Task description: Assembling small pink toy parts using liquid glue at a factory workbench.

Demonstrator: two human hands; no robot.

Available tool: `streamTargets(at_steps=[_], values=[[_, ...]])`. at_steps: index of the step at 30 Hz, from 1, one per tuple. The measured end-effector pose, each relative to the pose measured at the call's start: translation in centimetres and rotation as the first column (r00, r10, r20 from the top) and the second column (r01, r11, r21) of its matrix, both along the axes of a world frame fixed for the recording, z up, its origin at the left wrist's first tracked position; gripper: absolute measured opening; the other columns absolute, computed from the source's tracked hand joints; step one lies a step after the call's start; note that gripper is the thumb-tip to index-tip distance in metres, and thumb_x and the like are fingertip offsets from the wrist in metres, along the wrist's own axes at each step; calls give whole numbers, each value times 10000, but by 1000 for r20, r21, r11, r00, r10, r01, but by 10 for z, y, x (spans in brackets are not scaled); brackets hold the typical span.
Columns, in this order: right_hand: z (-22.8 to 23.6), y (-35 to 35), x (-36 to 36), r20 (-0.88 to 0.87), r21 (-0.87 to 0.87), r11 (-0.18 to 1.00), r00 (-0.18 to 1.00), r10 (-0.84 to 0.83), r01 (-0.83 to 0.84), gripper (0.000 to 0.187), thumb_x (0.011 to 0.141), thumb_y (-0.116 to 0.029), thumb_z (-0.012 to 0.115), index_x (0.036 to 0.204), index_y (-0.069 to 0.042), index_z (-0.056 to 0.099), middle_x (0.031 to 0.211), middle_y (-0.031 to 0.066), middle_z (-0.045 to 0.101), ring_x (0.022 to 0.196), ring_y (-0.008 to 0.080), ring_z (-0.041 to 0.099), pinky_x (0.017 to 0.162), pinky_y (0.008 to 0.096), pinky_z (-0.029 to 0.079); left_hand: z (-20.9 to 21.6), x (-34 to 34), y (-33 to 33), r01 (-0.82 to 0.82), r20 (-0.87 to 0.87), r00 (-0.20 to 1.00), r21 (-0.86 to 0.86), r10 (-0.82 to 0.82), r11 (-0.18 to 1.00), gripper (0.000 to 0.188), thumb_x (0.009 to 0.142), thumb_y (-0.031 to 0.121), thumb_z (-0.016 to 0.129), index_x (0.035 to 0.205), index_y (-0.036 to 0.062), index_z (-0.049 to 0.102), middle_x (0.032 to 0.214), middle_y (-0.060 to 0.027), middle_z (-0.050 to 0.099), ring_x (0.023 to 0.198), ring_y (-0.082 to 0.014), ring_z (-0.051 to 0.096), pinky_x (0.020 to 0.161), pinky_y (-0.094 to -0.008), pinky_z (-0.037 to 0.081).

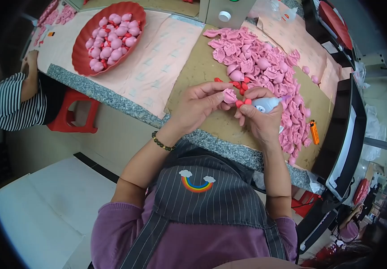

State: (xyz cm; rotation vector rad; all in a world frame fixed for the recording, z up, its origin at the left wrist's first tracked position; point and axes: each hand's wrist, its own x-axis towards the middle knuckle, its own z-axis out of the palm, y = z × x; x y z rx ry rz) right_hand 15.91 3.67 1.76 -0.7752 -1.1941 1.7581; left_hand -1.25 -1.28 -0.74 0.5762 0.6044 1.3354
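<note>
My left hand [196,106] pinches a small pink hollow piece with a ruffled edge [230,96] between thumb and fingers. Close beside it, my right hand [265,122] grips a small red bow-shaped piece [243,103] at the fingertips. A pale blue squeeze bottle [267,105] is also held in that hand, its narrow tip pointing right toward the heap. Both hands meet just above the brown work board [202,67]. A few loose red pieces [244,84] lie on the board behind my fingers. Whether the pink and red pieces touch, I cannot tell.
A large heap of pink pieces [287,76] spreads over the board's right side. An orange lighter [314,132] lies at its right edge. Farther left stands a red bowl [78,49] of pink and red parts. Another person in a striped top [7,101] sits at the left.
</note>
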Motion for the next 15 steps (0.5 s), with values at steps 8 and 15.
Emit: streamTargets(at_steps=[8,15], values=[[-4,-1,4,143,-18,996,987,-79,82,153,733,62,648,856,44,559,657,113,592,516,165,591,389,208,445,-4,16,1,-80,-313,944,82,102,993,341,824,-42,560,1157,-51,492,1033,-118,590,927,-150,586,804,-264,497],[-13,6,8,255,271,962,960,-115,43,122,739,56,650,841,47,583,804,129,587,618,140,593,467,218,465,-4,17,2,-147,-305,936,119,177,982,285,808,-45,584,1082,-70,511,1002,-120,600,907,-148,597,789,-252,502]])
